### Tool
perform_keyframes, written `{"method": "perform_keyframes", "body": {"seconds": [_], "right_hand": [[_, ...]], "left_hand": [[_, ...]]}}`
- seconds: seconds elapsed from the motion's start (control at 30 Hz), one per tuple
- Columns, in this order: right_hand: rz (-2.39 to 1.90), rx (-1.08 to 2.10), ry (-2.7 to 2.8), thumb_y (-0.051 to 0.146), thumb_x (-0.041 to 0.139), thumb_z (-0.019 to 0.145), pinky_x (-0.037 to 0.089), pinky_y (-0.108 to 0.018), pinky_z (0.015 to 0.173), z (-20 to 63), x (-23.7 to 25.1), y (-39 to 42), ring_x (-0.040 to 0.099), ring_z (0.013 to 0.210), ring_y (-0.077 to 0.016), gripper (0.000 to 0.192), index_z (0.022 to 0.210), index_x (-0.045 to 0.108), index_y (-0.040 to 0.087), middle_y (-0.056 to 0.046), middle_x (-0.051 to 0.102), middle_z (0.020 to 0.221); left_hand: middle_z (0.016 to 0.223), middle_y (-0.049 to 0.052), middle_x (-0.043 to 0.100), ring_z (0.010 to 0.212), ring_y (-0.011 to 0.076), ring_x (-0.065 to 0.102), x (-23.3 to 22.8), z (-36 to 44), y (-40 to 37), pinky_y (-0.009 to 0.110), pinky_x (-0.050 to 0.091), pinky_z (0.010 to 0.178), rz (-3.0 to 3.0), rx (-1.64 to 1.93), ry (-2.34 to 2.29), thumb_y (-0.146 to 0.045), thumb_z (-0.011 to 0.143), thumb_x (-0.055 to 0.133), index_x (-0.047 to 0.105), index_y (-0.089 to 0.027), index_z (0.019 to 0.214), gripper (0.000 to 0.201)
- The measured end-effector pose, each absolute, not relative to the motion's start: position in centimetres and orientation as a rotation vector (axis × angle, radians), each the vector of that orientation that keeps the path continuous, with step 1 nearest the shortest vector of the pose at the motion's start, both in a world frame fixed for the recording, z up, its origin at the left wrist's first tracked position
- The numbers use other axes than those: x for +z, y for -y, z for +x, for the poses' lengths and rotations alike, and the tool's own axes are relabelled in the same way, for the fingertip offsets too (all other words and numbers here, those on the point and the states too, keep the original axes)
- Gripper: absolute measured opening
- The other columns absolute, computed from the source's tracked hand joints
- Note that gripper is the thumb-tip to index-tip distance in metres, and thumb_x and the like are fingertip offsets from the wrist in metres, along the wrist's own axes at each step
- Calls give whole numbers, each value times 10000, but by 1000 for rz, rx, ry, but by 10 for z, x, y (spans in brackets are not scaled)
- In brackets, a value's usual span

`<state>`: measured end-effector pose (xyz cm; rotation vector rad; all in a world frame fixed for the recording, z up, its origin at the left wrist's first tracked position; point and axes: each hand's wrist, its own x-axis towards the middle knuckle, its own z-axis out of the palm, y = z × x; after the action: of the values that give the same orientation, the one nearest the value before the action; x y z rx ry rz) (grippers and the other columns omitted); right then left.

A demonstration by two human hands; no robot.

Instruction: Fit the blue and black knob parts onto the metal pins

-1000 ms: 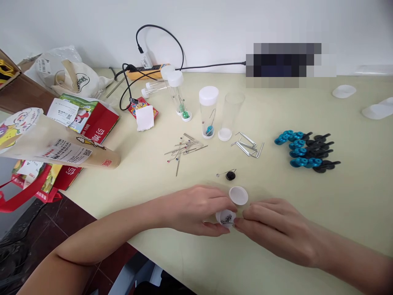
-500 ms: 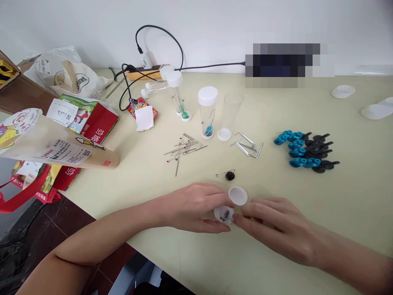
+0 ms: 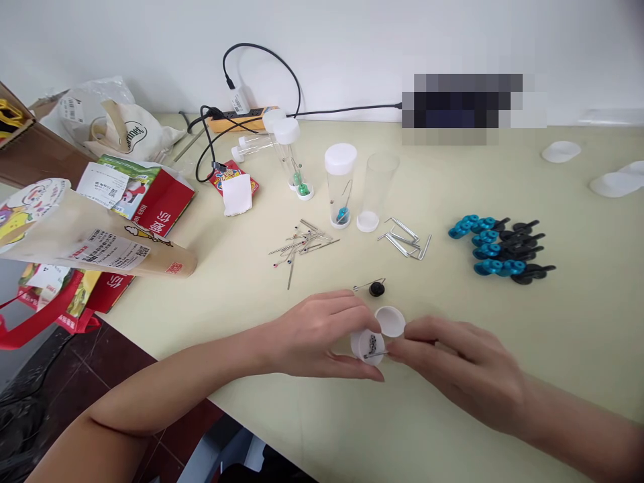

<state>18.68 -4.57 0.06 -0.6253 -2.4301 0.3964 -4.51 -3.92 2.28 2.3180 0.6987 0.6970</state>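
My left hand (image 3: pixel 327 335) curves thumb and forefinger around a small round white container (image 3: pixel 358 347), tilted toward me. Inside it lie several tiny dark metal pieces (image 3: pixel 372 344). With my right hand (image 3: pixel 463 369) closed in a pinch, I hold a thin metal rod (image 3: pixel 376 353), its tip inside the container's mouth. The part within my fingers is hidden. A round white lid (image 3: pixel 390 321) lies on the table just behind, between my hands. Beyond it sits a black knob-like piece (image 3: pixel 377 288) with a bent wire beside it.
Behind my hands lie loose thin metal pins (image 3: pixel 304 245), L-shaped hex keys (image 3: pixel 405 238) and blue-and-black parts (image 3: pixel 498 248). Clear tubes with white caps (image 3: pixel 341 181) stand farther back. A drink cup (image 3: pixel 111 231) leans at left. A power strip (image 3: pixel 241 119) sits by the wall.
My right hand has shifted slightly, and more of the metal rod shows across the container's mouth. My left thumb has slid a little to the right along the container.
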Motion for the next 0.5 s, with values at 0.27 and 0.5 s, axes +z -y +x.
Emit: {"method": "perform_keyframes", "body": {"seconds": [0.27,0.5], "right_hand": [[-718,831,2045,43,532,832,475,-209,451,184,13,40,554,581,-90,214,941,588,220,-17,564,809],[-862,981,1796,81,563,826,482,-222,406,186,8,36,541,581,-98,154,881,619,214,-20,549,786]], "left_hand": [[823,54,614,765,134,560,17,-42,43,252,467,709,2264,550,-593,-409,776,615,514,-165,931,306],[962,98,642,962,187,568,4,-32,51,322,469,873,2579,602,-520,-358,842,539,548,-140,1015,278]]}}
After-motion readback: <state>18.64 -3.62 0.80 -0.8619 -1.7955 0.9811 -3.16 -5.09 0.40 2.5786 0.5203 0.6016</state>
